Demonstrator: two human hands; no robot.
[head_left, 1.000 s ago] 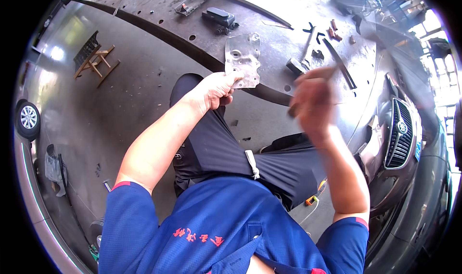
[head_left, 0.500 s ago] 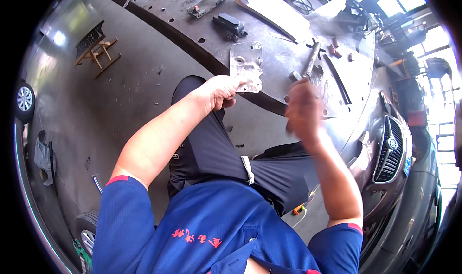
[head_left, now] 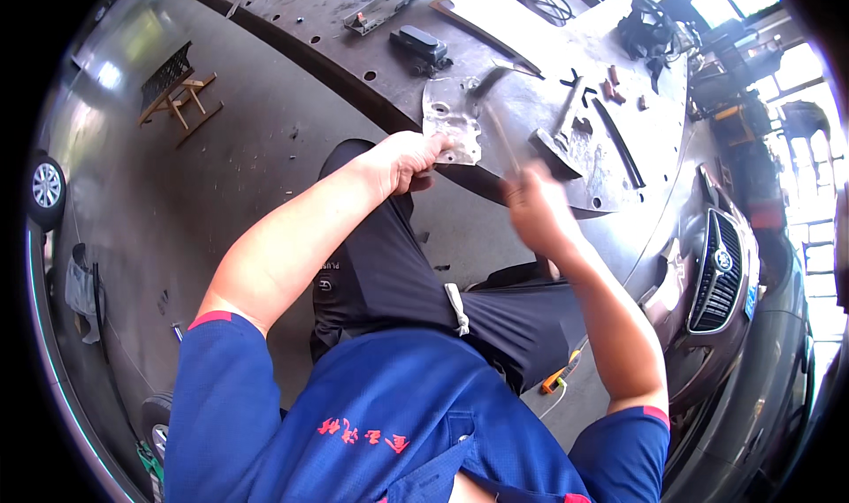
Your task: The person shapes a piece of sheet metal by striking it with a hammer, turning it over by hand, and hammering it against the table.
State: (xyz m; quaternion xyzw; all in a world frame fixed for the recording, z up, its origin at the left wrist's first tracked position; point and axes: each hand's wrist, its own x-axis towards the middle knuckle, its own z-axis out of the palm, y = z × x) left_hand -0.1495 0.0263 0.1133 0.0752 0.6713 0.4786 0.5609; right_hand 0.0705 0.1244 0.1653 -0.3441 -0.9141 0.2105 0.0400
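Observation:
My left hand (head_left: 412, 160) grips the lower edge of a thin silver metal plate (head_left: 453, 118) with holes and a notched side. The plate lies over the rim of the grey metal table (head_left: 371, 48). Closed round a thin wooden handle, my right hand (head_left: 541, 207) holds a hammer (head_left: 502, 136). Its dark head is smeared by motion and hangs at the plate's upper right corner; whether it touches cannot be told. Right of the hammer, a heavy metal tool (head_left: 557, 149) with a broad curved base and a thick shaft rests on the table.
On the table lie a black block-like tool (head_left: 421, 45), a long dark strip (head_left: 619, 145), a curved trim piece (head_left: 486, 36), small reddish-brown parts (head_left: 612, 83) and a metal bracket (head_left: 376, 14). A car front (head_left: 718, 260) stands at the right. A wooden-legged stand (head_left: 181, 96) is on the floor.
My right hand has swung left, bringing the hammer from above the heavy metal tool to the plate's corner. My left hand and the plate have barely moved.

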